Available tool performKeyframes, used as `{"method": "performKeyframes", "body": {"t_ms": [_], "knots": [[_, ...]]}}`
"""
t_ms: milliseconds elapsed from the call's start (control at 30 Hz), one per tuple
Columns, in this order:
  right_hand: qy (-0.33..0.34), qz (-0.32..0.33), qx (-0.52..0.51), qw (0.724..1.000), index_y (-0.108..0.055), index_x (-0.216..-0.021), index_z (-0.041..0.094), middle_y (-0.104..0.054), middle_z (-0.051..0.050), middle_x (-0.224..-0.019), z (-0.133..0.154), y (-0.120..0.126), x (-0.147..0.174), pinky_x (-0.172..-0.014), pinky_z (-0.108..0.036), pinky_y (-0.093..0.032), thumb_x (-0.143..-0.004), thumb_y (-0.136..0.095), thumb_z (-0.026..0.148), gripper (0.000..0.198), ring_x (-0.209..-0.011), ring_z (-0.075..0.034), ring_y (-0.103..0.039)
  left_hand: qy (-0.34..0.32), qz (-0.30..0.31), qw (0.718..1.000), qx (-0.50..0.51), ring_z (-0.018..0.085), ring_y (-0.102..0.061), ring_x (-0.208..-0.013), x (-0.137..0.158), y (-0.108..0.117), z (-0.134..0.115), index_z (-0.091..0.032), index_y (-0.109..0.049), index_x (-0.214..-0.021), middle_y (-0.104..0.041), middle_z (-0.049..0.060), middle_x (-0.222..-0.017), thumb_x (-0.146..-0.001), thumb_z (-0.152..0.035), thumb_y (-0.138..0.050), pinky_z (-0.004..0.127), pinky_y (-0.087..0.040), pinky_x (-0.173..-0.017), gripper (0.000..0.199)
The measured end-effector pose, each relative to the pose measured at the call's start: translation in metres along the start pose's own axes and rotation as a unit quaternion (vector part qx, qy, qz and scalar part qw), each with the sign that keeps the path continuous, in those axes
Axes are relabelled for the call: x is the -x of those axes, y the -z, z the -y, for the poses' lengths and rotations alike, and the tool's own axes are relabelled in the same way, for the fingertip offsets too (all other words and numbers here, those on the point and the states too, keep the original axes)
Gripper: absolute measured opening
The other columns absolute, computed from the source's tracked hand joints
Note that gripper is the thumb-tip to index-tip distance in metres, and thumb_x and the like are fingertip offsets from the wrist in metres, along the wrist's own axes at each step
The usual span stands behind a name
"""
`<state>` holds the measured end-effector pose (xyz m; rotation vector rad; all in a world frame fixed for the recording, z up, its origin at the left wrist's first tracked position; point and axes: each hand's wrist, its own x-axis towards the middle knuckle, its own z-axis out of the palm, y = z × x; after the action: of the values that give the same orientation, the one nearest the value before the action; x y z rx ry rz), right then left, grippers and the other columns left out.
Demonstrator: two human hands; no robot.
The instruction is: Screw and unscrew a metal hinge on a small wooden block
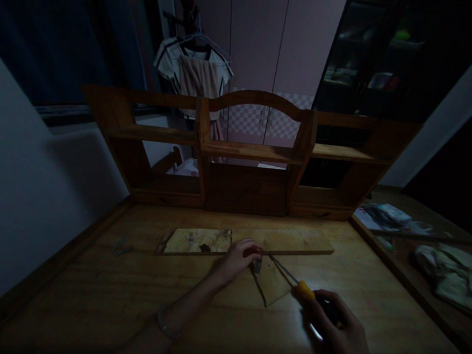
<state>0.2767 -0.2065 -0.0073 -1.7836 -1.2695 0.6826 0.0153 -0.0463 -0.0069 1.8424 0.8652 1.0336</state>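
My right hand (341,324) is closed round the yellow and black handle of a screwdriver (304,289). Its shaft slants up and left, with the tip by the near edge of a long wooden board (292,241). Bent fingers of my left hand (238,261) rest at that same edge, pinching a small metallic piece (257,265) whose kind I cannot make out. A pale, stained and torn surface layer (197,240) covers the board's left part. Below the hands lies a thin, pointed flat piece (270,290) with a dark left edge.
Everything lies on a wooden desk top (139,294), with a shelf unit (254,152) along its far side. Small bits (121,249) lie at the left. Right of the desk is a pale crumpled cloth (455,276). Clothes (195,71) hang behind; the room is dim.
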Motion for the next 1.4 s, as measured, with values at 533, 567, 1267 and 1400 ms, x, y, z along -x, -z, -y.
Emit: {"method": "performKeyframes", "body": {"t_ms": [533,567,1267,1400], "knots": [[0.004,-0.029,0.003,1.000,-0.064,-0.099,0.025,-0.071,-0.004,-0.093,0.002,-0.002,0.000,-0.072,-0.028,-0.051,-0.073,-0.066,0.057,0.041,-0.085,-0.024,-0.067,-0.073,0.084,0.983,-0.147,0.021,-0.061,-0.099,0.010,-0.001,-0.004,-0.023,-0.067,-0.112,-0.067,0.006,-0.106,-0.087,-0.023,-0.059,0.030,-0.046,-0.090,0.026],[0.003,-0.024,0.002,1.000,-0.064,-0.100,0.025,-0.071,-0.004,-0.093,0.002,-0.002,0.000,-0.071,-0.028,-0.051,-0.074,-0.066,0.057,0.041,-0.085,-0.024,-0.067,-0.075,0.082,0.981,-0.157,0.021,-0.062,-0.098,0.011,-0.001,-0.003,-0.023,-0.067,-0.111,-0.068,0.006,-0.105,-0.087,-0.023,-0.059,0.030,-0.046,-0.089,0.026],[0.010,-0.057,0.007,0.998,-0.064,-0.096,0.025,-0.070,-0.003,-0.087,0.007,-0.007,0.003,-0.067,-0.027,-0.048,-0.071,-0.064,0.061,0.043,-0.080,-0.023,-0.065,-0.086,0.199,0.974,-0.059,0.018,-0.064,-0.100,0.012,0.009,-0.025,-0.022,-0.062,-0.122,-0.067,0.005,-0.115,-0.077,-0.004,-0.054,0.027,-0.050,-0.090,0.049],[0.008,-0.048,-0.007,0.999,-0.064,-0.097,0.025,-0.070,-0.003,-0.088,0.006,-0.006,0.003,-0.069,-0.027,-0.049,-0.073,-0.064,0.060,0.043,-0.082,-0.023,-0.065,-0.106,0.204,0.967,-0.112,0.019,-0.063,-0.101,0.012,0.010,-0.025,-0.022,-0.062,-0.121,-0.067,0.005,-0.115,-0.078,-0.006,-0.054,0.028,-0.049,-0.092,0.047]]}}
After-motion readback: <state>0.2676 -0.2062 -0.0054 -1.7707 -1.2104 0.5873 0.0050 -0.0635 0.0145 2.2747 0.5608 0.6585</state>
